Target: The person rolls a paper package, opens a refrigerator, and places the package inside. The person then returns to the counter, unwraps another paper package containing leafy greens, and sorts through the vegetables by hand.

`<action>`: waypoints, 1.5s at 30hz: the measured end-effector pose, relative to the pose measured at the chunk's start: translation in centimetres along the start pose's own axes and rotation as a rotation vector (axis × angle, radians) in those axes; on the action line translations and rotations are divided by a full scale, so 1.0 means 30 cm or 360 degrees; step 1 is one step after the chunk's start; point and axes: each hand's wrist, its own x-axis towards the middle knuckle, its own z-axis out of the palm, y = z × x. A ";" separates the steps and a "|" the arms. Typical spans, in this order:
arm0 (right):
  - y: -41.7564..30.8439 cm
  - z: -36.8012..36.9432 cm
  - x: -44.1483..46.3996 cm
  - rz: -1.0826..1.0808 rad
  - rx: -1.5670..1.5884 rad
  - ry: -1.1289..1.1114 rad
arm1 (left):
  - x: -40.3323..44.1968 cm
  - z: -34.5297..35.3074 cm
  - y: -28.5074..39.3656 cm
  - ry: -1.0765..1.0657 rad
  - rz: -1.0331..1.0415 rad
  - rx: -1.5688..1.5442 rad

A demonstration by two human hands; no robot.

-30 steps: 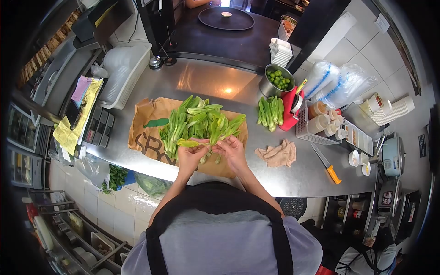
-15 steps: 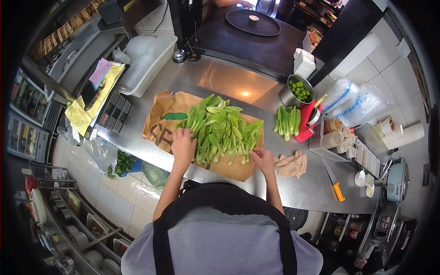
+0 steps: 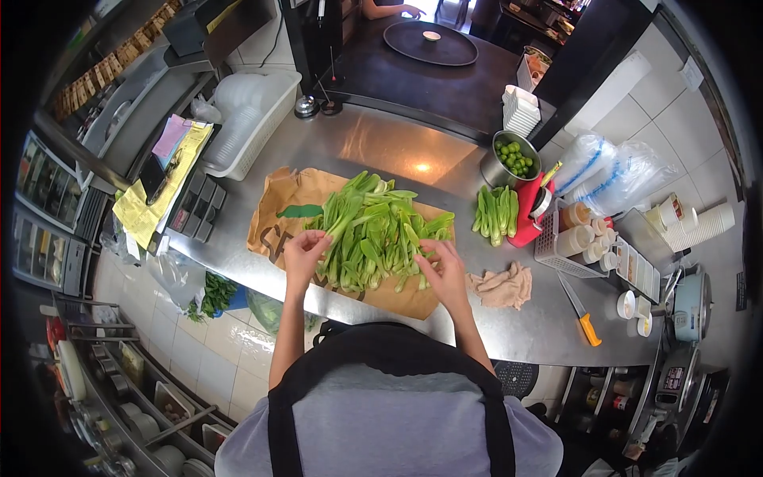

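A heap of long leafy greens (image 3: 381,230) with pale stems lies on a flattened brown paper bag (image 3: 274,191) on the steel counter. At the heap's left edge, my left hand (image 3: 305,256) pinches the stem end of one leafy green (image 3: 340,222), which slants up and right over the pile. My right hand (image 3: 443,272) is at the right side of the heap, thumb and fingers curved and apart at the leaves. Whether its fingertips touch a leaf is hard to see.
Right of the bag lie a smaller bunch of greens (image 3: 497,213), a crumpled cloth (image 3: 502,286) and a knife with an orange handle (image 3: 586,327). Behind them stand a pot of limes (image 3: 497,168) and a basket of tubs (image 3: 556,254). A white bin (image 3: 274,119) stands back left.
My left hand has come off the bag side and now holds a leafy green. My right hand has shifted left and up along the heap, its fingers more spread.
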 end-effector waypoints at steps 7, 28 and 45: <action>-0.068 0.078 0.015 -0.0124 0.0505 -0.0248 | -0.047 0.057 0.023 -0.0695 -0.0608 -0.1456; -0.103 0.069 -0.001 -0.0285 0.0165 0.0161 | -0.106 0.242 0.086 -0.1118 -0.0717 -0.1310; -0.023 0.075 0.005 0.0158 0.0742 -0.0134 | -0.125 0.242 0.124 -0.0979 -0.0277 -0.0908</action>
